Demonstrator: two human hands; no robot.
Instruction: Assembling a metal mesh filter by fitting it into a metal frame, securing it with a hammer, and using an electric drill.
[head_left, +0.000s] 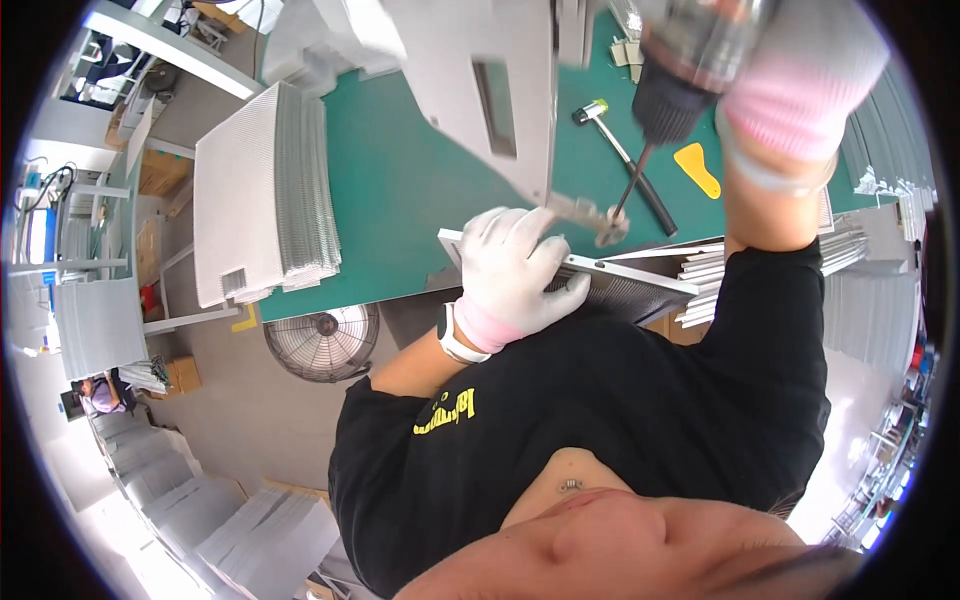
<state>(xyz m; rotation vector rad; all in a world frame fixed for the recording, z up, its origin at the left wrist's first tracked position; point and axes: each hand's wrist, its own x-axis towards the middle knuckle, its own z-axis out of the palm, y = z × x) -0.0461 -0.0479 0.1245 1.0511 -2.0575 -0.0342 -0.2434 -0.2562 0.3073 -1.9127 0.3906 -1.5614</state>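
A black-chucked power drill (690,65) is in my right hand (815,60), which wears a white glove with a pink cuff; its fingers are largely hidden. The drill's long bit slants down to a small metal fitting (608,224). My gloved left hand (520,262) is closed over the upper edge of a framed dark mesh panel (635,290), close by the fitting. Above that hand, a pale grey slotted metal piece (455,70) comes down from the top and narrows toward the fitting.
On the green table (385,180) lie a mallet (640,180) and a yellow scraper (697,170). White mesh panels (240,195) are stacked at the left. White strips (705,280) lie at the right. A round floor fan (325,340) stands below the table's edge.
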